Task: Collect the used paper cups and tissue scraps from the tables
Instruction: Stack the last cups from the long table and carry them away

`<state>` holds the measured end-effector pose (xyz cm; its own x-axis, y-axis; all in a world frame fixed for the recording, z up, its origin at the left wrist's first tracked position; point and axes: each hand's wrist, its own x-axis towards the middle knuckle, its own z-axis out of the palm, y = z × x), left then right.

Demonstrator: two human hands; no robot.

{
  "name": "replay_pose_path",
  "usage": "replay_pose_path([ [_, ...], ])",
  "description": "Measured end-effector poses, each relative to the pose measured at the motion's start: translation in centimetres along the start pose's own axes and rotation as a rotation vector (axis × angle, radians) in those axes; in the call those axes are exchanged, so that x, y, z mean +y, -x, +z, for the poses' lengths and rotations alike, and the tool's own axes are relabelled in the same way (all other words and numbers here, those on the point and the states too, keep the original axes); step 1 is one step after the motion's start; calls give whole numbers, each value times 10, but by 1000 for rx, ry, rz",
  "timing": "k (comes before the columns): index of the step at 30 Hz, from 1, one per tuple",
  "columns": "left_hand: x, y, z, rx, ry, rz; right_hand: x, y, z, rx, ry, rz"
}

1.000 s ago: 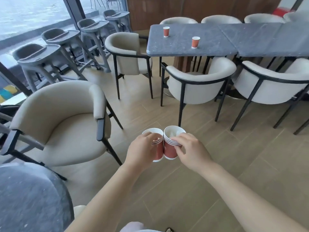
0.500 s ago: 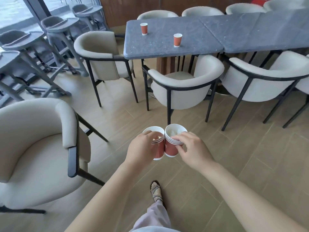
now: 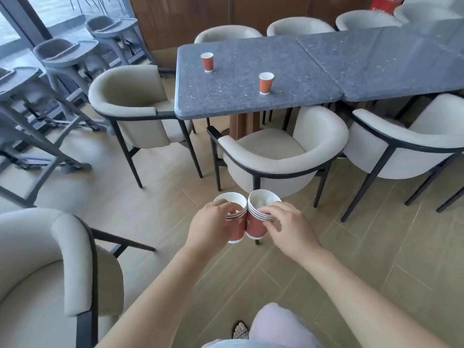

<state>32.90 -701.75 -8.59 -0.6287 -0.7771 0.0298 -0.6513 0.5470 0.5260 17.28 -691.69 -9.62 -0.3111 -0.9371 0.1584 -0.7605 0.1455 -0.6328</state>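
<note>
Plainly, left hand (image 3: 209, 223) grips the left stack (image 3: 237, 232), and right hand (image 3: 288, 227) pinches the right stack (image 3: 254, 226) touching it. Reaching beyond for the nearer cup (image 3: 265, 83) or farther cup (image 3: 207, 62) with neither hand free risks a drop.

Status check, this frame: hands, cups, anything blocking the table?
Left hand grips one cup stack, right hand grips a second stack. Far cup and near cup upright on grey table. Armchair stands between person and table.
</note>
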Motion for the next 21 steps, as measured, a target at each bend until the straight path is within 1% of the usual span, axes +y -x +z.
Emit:
replay_pose_path([
  [5, -19, -73, -3, 65, -3, 7, 20, -74, 2, 69, -2, 16],
  [8, -34, -121, -9, 91, 23, -15, 33, -128, 9, 48, -34, 17],
  [15, -78, -228, -42, 164, -5, -83, 45, -263, 20, 16, -34, -99],
  [21, -116, -282, -58, 223, 30, -132, 43, -341, 43, -37, -56, -171],
])
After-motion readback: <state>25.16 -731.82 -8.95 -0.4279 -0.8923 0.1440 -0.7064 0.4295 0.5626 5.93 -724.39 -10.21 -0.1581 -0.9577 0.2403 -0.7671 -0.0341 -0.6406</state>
